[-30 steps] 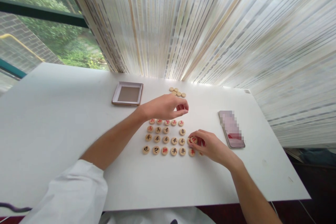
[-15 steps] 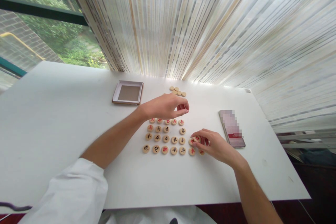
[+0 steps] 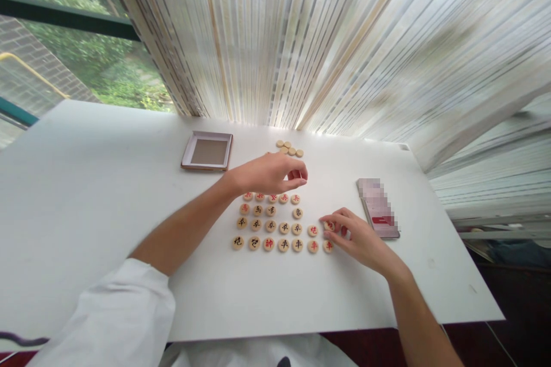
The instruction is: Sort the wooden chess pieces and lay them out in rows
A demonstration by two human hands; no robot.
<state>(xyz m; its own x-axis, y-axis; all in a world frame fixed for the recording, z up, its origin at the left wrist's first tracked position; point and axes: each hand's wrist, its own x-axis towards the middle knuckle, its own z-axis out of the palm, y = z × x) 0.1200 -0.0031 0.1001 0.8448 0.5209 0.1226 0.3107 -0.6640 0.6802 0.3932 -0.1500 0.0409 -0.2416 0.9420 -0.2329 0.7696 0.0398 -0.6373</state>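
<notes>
Seen from the head camera, round wooden xiangqi pieces [image 3: 270, 226] lie in loose rows on a white table [image 3: 86, 183], their characters in red or black. The bottom row holds seven pieces and the row above it six, plus one more at its right end under the right hand [image 3: 357, 241]. Above those, a short, gappy row sits below a top row of five, partly shaded by the left hand [image 3: 267, 175].

The left hand hovers palm down just above the top row. Its fingers [image 3: 295, 174] are curled in and its thumb comes close beneath them, nearly closed. Whether a piece sits inside cannot be told.

The right hand is at the right end of the rows, its fingertips [image 3: 329, 223] pinched on a piece [image 3: 329, 226] that rests on or just above the table; its other fingers are curled loosely. A phone [image 3: 376, 209], its screen blurred out, lies just beyond that hand, leaving a narrow strip of table between them.

Past the rows, near the far edge, a small cluster of plain-faced pieces [image 3: 287, 149] sits touching, with a shallow box lid [image 3: 206, 150] to its left. White tabletop runs well out to the left, and a wide band lies between the rows and the near edge.
</notes>
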